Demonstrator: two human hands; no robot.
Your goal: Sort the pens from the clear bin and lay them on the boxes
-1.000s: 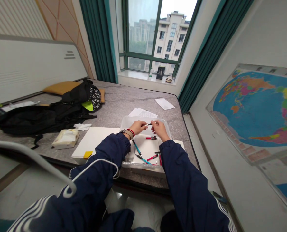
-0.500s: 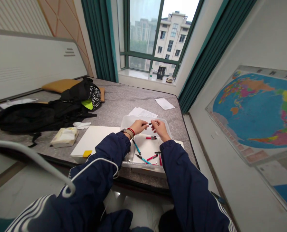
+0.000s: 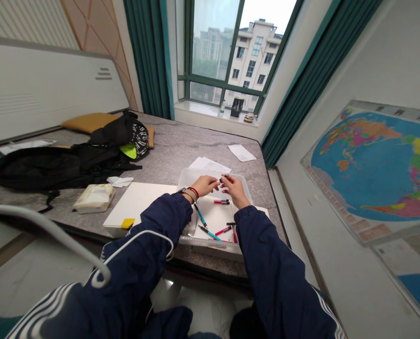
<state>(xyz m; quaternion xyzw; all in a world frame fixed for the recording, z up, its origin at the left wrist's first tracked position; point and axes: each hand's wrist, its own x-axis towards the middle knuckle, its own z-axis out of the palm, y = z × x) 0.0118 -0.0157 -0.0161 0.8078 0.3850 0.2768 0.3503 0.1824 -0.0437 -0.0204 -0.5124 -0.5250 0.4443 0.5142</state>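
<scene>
My left hand [image 3: 205,185] and my right hand [image 3: 234,189] meet above a clear plastic tray [image 3: 203,241], fingers pinched. Between their fingertips is a small, slim dark pen part [image 3: 222,178]; its exact shape is too small to make out. Inside the tray, a teal pen [image 3: 200,215] lies just below my left hand, and a second teal pen [image 3: 209,232] slants nearer the front. A short red pen piece [image 3: 222,202] with a dark end lies under my hands. Further red pen pieces [image 3: 224,230] and small bits are beside my right sleeve.
A white box [image 3: 139,200] with a yellow patch lies left of the tray. Farther left are a tissue pack [image 3: 94,197] and a black backpack [image 3: 68,165]. Papers [image 3: 210,164] lie behind the tray. A white cable [image 3: 54,230] crosses my left sleeve.
The dark piece has turned between my fingertips and now angles upward near my right fingers. My hands stay over the tray; the pens below have not moved.
</scene>
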